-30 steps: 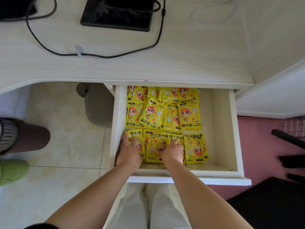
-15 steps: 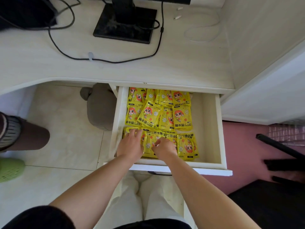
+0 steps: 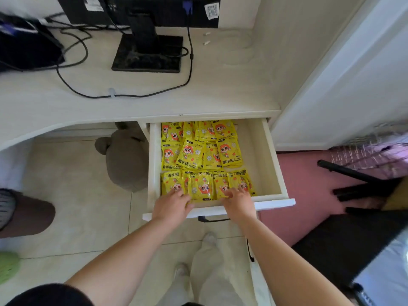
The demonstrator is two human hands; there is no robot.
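Observation:
An open white drawer (image 3: 273,164) under the desk holds several yellow hand-warmer packets (image 3: 199,151) laid in rows. My left hand (image 3: 171,205) lies over the drawer's front edge, its fingers touching the nearest packets at the left. My right hand (image 3: 239,202) reaches over the same edge, with straight fingers resting on the front-row packets at the right. Neither hand grips a packet. The right part of the drawer floor is bare.
The white desk top (image 3: 220,91) carries a black monitor stand (image 3: 148,55), black cables (image 3: 72,85) and a dark device (image 3: 24,45) at the left. A grey plush toy (image 3: 125,157) sits on the tiled floor. Another person's leg (image 3: 26,215) is at the left, a black chair (image 3: 364,186) at the right.
The view has pulled back and tilted up, showing more of the desk. Both hands have slid toward the drawer's front edge and spread apart, the right one moving rightward.

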